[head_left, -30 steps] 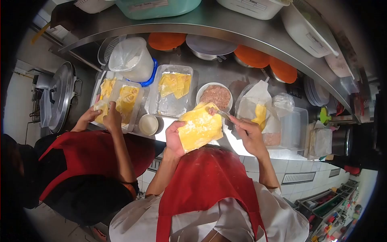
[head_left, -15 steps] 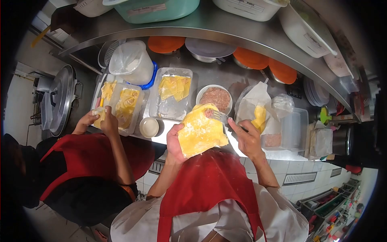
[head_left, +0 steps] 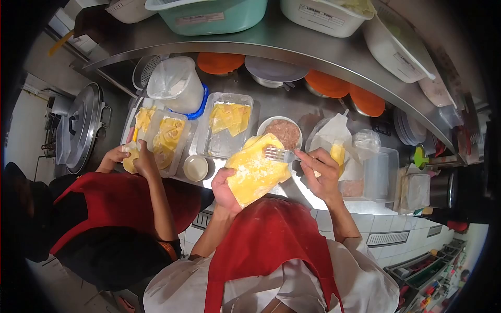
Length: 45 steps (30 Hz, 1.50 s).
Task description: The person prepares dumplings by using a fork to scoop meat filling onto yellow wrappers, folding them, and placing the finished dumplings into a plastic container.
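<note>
Floured yellow dough sheets (head_left: 255, 169) rest in my left hand (head_left: 225, 189), whose fingers wrap round their left edge. My right hand (head_left: 322, 172) is closed on a fork (head_left: 279, 153), its tines lying against the upper part of the top sheet. Just behind the dough stands a white bowl of minced meat (head_left: 282, 132), its front partly hidden. A clear tray (head_left: 225, 151) with yellow dough pieces lies beyond my left hand. Right of the bowl, a yellow dough roll (head_left: 338, 154) sits on white paper (head_left: 330, 130).
At the left, a co-worker's hands (head_left: 140, 158) hold a dough piece beside a tray of filled dough (head_left: 180, 156). A small white bowl (head_left: 195, 168) stands near the counter's front. A clear container (head_left: 383, 175) is at the right. The steel shelf (head_left: 271, 39) overhangs the back.
The fork tines have moved slightly down and left on the dough, where less meat shows now. My left hand and the sheets have shifted a little left. The whole view has moved slightly.
</note>
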{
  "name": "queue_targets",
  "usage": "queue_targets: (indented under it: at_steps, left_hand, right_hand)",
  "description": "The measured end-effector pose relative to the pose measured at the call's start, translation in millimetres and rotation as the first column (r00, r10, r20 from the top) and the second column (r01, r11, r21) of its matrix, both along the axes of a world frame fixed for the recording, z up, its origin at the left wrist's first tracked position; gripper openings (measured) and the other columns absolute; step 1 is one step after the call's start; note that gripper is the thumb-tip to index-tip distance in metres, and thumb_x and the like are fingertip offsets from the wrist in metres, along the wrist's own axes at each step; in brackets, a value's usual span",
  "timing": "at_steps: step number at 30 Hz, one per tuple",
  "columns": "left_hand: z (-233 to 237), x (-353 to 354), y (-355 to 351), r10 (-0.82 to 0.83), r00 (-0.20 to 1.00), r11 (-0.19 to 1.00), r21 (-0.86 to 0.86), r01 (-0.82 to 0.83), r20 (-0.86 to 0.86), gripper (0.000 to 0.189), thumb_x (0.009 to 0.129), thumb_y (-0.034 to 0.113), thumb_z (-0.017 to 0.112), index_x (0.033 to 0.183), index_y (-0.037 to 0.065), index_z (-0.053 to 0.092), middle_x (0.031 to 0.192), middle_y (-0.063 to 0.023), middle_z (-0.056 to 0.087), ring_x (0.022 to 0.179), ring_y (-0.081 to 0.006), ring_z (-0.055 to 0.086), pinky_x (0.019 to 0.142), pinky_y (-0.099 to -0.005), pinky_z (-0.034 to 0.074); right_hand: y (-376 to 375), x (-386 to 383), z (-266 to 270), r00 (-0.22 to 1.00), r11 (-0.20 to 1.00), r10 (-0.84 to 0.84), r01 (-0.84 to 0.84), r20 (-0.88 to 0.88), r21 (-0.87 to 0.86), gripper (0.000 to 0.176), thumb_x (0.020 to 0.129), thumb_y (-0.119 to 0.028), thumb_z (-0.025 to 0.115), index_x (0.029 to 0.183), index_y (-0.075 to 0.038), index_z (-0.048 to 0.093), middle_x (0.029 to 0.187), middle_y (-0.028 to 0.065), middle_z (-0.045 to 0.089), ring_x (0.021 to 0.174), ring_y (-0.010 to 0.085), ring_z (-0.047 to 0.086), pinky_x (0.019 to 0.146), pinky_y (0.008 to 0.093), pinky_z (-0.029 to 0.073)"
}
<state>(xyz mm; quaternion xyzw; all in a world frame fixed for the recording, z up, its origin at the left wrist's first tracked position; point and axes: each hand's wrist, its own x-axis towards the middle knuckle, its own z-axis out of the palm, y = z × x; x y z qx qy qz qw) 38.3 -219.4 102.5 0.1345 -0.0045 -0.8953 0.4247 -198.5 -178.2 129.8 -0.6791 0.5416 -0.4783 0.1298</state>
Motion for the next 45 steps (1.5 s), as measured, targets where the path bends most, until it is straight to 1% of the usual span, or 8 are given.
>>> queue_targets:
  at_steps: [12, 15, 18, 23, 27, 28, 34, 45]
  left_hand:
    - [-7.1, -1.3, 1.4, 0.002, 0.982, 0.998, -0.056, -0.013, -0.19, 0.065, 0.076, 0.026, 0.047, 0.132, -0.007, 0.041, 0.132, -0.0267, 0.049, 0.117, -0.0395, 0.053, 0.102, -0.0485, 0.041]
    - [-6.6, -2.2, 0.0, 0.006, 0.979, 0.995, -0.1, -0.027, -0.203, 0.068, 0.074, 0.026, 0.049, 0.134, -0.007, 0.04, 0.134, -0.0275, 0.046, 0.121, -0.0418, 0.049, 0.103, -0.0513, 0.04]
    - [-6.5, -4.3, -0.9, 0.055, 0.973, 0.985, -0.146, -0.09, -0.223, 0.074, 0.071, 0.024, 0.052, 0.137, -0.005, 0.036, 0.135, -0.0271, 0.044, 0.123, -0.0426, 0.046, 0.103, -0.0535, 0.039]
    - [10.1, -22.7, 2.3, 0.209, 0.977, 0.951, -0.241, -0.192, 0.045, 0.065, 0.081, 0.017, 0.057, 0.138, -0.002, 0.033, 0.131, -0.0221, 0.048, 0.121, -0.035, 0.05, 0.102, -0.0495, 0.042]
    - [30.9, -42.2, 0.0, 0.32, 0.886, 0.913, -0.359, -0.194, 0.335, 0.056, 0.086, 0.005, 0.061, 0.136, 0.0, 0.035, 0.127, -0.0163, 0.051, 0.116, -0.0263, 0.055, 0.096, -0.0411, 0.049]
    - [38.7, -45.7, -1.5, 0.304, 0.898, 0.932, -0.295, -0.21, 0.319, 0.058, 0.082, -0.003, 0.065, 0.134, 0.0, 0.038, 0.126, -0.0138, 0.052, 0.113, -0.0227, 0.057, 0.092, -0.0359, 0.051]
    - [45.2, -55.4, -4.9, 0.325, 0.826, 0.924, -0.343, -0.172, 0.461, 0.057, 0.079, -0.002, 0.07, 0.129, 0.0, 0.042, 0.12, -0.0132, 0.056, 0.109, -0.0201, 0.058, 0.092, -0.0331, 0.051]
    - [33.9, -62.8, -15.0, 0.394, 0.694, 0.905, -0.386, -0.178, 0.603, 0.041, 0.081, -0.005, 0.067, 0.119, -0.003, 0.052, 0.109, -0.0117, 0.063, 0.099, -0.0172, 0.063, 0.086, -0.0299, 0.052]
  right_hand:
    - [-14.1, -14.4, 30.0, 0.975, 0.948, 0.19, -0.213, 0.118, 0.236, 0.03, 0.077, 0.003, 0.068, 0.105, -0.008, 0.072, 0.075, 0.0061, 0.061, 0.066, 0.0159, 0.058, 0.061, 0.0279, 0.046]
    - [-8.9, -13.7, 47.4, 0.989, 0.957, 0.147, -0.15, 0.032, 0.248, 0.035, 0.073, 0.003, 0.07, 0.105, -0.01, 0.072, 0.077, 0.0043, 0.06, 0.067, 0.0168, 0.057, 0.062, 0.0295, 0.046]
    - [-5.3, -12.9, 62.8, 0.952, 0.996, 0.086, -0.078, -0.294, 0.039, 0.04, 0.067, 0.0, 0.071, 0.105, -0.014, 0.073, 0.083, 0.0022, 0.06, 0.072, 0.0177, 0.056, 0.066, 0.0304, 0.043]
    - [11.2, 6.0, 83.9, 0.825, 0.994, -0.113, 0.095, -0.553, -0.061, 0.047, 0.065, -0.005, 0.07, 0.111, -0.016, 0.07, 0.09, 0.002, 0.058, 0.08, 0.0202, 0.053, 0.076, 0.0356, 0.039]
    - [21.7, 19.1, 90.5, 0.717, 0.981, -0.175, 0.188, -0.675, -0.055, 0.049, 0.068, -0.005, 0.065, 0.116, -0.013, 0.067, 0.096, 0.0042, 0.057, 0.085, 0.0225, 0.052, 0.082, 0.04, 0.037]
    - [22.5, 20.6, 91.6, 0.703, 0.978, -0.173, 0.204, -0.69, -0.038, 0.049, 0.068, -0.005, 0.064, 0.117, -0.012, 0.066, 0.097, 0.0044, 0.056, 0.086, 0.0226, 0.051, 0.082, 0.0399, 0.036]
    - [23.2, 28.1, 97.6, 0.634, 0.965, -0.177, 0.262, -0.753, -0.006, 0.048, 0.067, -0.007, 0.061, 0.115, -0.008, 0.066, 0.092, 0.0044, 0.051, 0.083, 0.0222, 0.049, 0.076, 0.0385, 0.036]
    - [20.4, 36.8, 121.7, 0.45, 0.931, -0.12, 0.361, -0.885, 0.057, 0.036, 0.067, -0.009, 0.06, 0.102, -0.006, 0.067, 0.082, 0.0046, 0.05, 0.078, 0.0205, 0.051, 0.065, 0.0334, 0.038]
